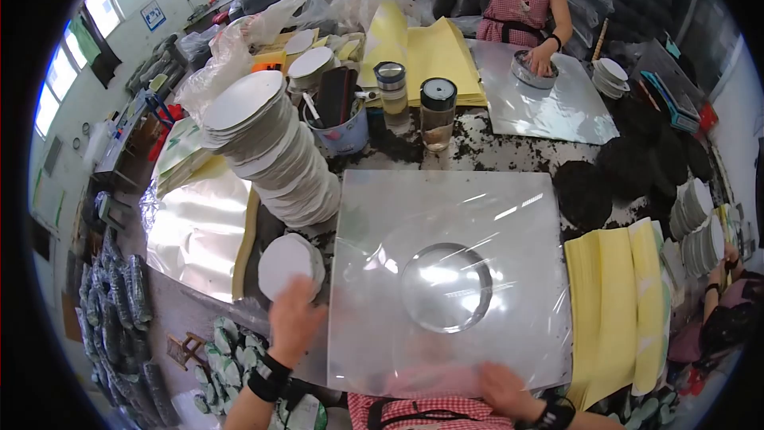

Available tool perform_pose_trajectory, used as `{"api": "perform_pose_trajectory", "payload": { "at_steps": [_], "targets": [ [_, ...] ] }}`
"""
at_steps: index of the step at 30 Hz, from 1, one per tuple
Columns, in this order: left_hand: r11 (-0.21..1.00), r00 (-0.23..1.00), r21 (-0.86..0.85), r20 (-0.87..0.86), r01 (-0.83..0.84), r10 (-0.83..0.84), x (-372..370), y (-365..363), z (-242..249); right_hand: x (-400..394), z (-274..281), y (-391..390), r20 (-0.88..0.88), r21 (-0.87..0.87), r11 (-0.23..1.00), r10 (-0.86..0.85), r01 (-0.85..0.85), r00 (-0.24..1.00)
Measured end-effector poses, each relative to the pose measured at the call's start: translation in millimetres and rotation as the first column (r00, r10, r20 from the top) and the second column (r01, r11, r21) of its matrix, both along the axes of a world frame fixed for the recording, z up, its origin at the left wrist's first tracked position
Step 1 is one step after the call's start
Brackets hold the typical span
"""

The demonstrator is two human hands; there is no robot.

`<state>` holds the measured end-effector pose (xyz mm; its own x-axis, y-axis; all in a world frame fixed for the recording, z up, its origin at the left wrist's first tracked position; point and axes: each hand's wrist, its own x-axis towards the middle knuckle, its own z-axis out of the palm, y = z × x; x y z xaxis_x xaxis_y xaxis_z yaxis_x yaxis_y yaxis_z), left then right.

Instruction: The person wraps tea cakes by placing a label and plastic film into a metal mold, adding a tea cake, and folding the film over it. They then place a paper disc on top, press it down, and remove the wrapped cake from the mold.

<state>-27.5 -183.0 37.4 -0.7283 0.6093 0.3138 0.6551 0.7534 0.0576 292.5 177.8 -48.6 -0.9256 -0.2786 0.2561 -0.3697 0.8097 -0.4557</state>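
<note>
My left hand (296,322) touches the near edge of a short stack of white discs (288,264), left of a clear square sheet; its fingers are blurred. Low at the right, my right hand (505,390) lies at the near edge of the clear sheet (446,199), fingers spread and slightly blurred. A metal ring (408,291) sits near the sheet's middle. Behind the short stack, a tall leaning pile of white discs (278,151) rises. Silvery sheets (199,227) lie to the left.
Yellow sheets (613,295) lie at the right. Beyond the clear sheet stand a blue bucket (344,137) and two bottles (438,115) (393,95). Dark round pieces (585,195) lie at the back right. A co-worker's hand (543,58) touches another ring across the table; another person (728,302) is at far right.
</note>
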Motion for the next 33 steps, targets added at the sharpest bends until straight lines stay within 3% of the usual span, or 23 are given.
{"api": "perform_pose_trajectory", "payload": {
  "at_steps": [1, 2, 3, 4, 5, 6, 8, 9, 10, 11, 12, 14, 17, 18, 20, 21, 22, 25, 26, 29, 30, 33],
  "targets": [
    [0.977, 0.974, -0.066, -0.117, -0.204, 0.195, -15, -1, -7, 31, 6, 5, 0.167, -0.191, 0.979, 0.099, -0.066, 0.981],
    [0.98, 0.98, -0.098, -0.113, -0.176, 0.164, -17, -11, -17, 56, 31, 9, 0.305, -0.379, 0.921, 0.212, -0.085, 0.928],
    [0.982, 0.985, -0.128, -0.117, -0.141, 0.126, -16, -18, -28, 58, 72, 17, 0.792, -0.424, 0.867, 0.214, 0.261, 0.572],
    [0.987, 0.984, -0.125, -0.154, -0.105, 0.085, -11, -22, -36, 55, 78, 36, 0.782, -0.242, 0.97, 0.178, 0.028, 0.598],
    [0.99, 0.983, -0.113, -0.17, -0.083, 0.063, -13, -16, -37, 57, 87, 57, 0.774, -0.036, 0.977, 0.16, -0.21, 0.612],
    [0.991, 0.981, -0.109, -0.184, -0.074, 0.053, -10, -14, -36, 41, 83, 77, 0.457, 0.103, 0.99, 0.034, -0.091, 0.889],
    [0.996, 0.972, -0.061, -0.231, -0.06, 0.045, -8, -11, -32, -54, 97, 126, -0.011, 0.082, 0.982, -0.169, 0.169, 0.986],
    [0.994, 0.988, -0.047, -0.124, -0.102, 0.095, -9, -9, -30, -96, 85, 158, -0.088, 0.091, 0.941, -0.319, 0.326, 0.944],
    [0.988, 0.989, -0.037, -0.016, -0.15, 0.149, -8, -8, -26, -135, 77, 184, -0.018, 0.109, 0.847, -0.522, 0.52, 0.853],
    [0.979, 0.975, -0.027, 0.088, -0.204, 0.206, -7, -7, -17, -171, 47, 225, -0.166, 0.208, 0.787, -0.557, 0.581, 0.814],
    [0.972, 0.966, -0.015, 0.115, -0.233, 0.233, -7, -4, -3, -198, 40, 252, -0.004, 0.357, 0.646, -0.721, 0.675, 0.692],
    [0.964, 0.95, 0.006, 0.171, -0.268, 0.263, -10, 3, 25, -229, -3, 301, 0.028, 0.493, 0.529, -0.803, 0.691, 0.595],
    [0.877, 0.873, -0.043, 0.081, -0.478, 0.48, -23, 15, 14, -237, -2, 303, 0.026, 0.611, 0.489, -0.798, 0.622, 0.602],
    [0.935, 0.934, -0.06, -0.099, -0.349, 0.342, -27, 13, -5, -226, -3, 307, 0.045, 0.505, 0.564, -0.774, 0.654, 0.632],
    [0.932, 0.925, -0.055, 0.109, -0.359, 0.363, -16, 6, -18, -209, 5, 318, 0.048, 0.259, 0.679, -0.719, 0.687, 0.693],
    [0.931, 0.905, -0.062, 0.217, -0.361, 0.365, -11, 6, -15, -199, 19, 311, -0.087, 0.024, 0.687, -0.722, 0.726, 0.686],
    [0.948, 0.937, -0.005, 0.149, -0.319, 0.316, -10, 4, -7, -188, 36, 305, -0.185, -0.039, 0.653, -0.748, 0.756, 0.637],
    [0.888, 0.87, 0.234, 0.404, -0.396, 0.282, -15, 10, 33, -167, 71, 288, -0.337, -0.184, 0.566, -0.804, 0.803, 0.49],
    [0.884, 0.937, 0.326, 0.217, -0.334, 0.274, -17, 19, 38, -159, 77, 285, -0.366, -0.223, 0.535, -0.821, 0.815, 0.439],
    [0.969, 0.973, 0.101, -0.025, -0.226, 0.23, -16, 18, 27, -155, 92, 249, -0.267, -0.521, 0.542, -0.837, 0.66, 0.477],
    [0.975, 0.978, 0.151, -0.104, -0.164, 0.18, -14, 20, 18, -152, 100, 236, -0.268, -0.494, 0.544, -0.837, 0.678, 0.476],
    [0.938, 0.944, 0.27, -0.188, -0.217, 0.272, -4, 25, -9, -141, 99, 220, -0.231, -0.564, 0.555, -0.817, 0.611, 0.528]
  ]
}}
